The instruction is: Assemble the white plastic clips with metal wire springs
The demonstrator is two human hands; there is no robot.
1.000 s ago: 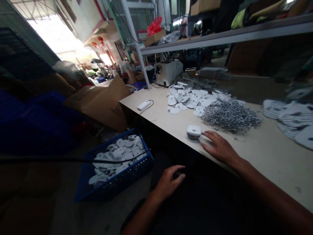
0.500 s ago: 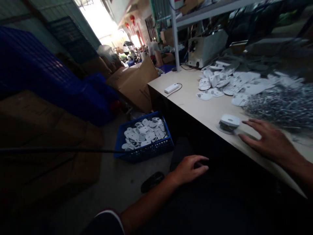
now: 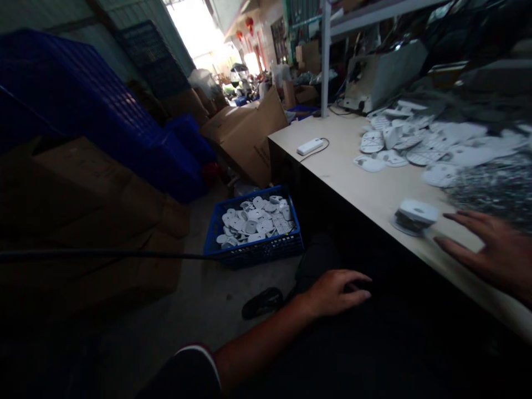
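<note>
My right hand [image 3: 492,249] is over the table near its front edge, thumb and fingers apart, with nothing in it. Just left of its fingertips stands a white rounded plastic part [image 3: 415,215] with a greyish middle between two pale plates; a small gap separates them. My left hand [image 3: 338,291] hangs low over my lap, below the table edge, its thumb and fingers apart and no object between them. On the floor ahead of it sits a blue crate [image 3: 253,257] holding many white plastic pieces [image 3: 257,219].
White plates [image 3: 424,147] lie heaped on the table [image 3: 332,166], beside a blurred pile of small metal pieces [image 3: 499,183]. A white power bank-like box [image 3: 310,146] with a cord is near the far corner. Cardboard boxes [image 3: 249,138] and blue crates [image 3: 83,100] stand left.
The view has turned slightly left, so the table and its contents appear farther right. My right hand remains open beside the white part; my left hand stays low and open.
</note>
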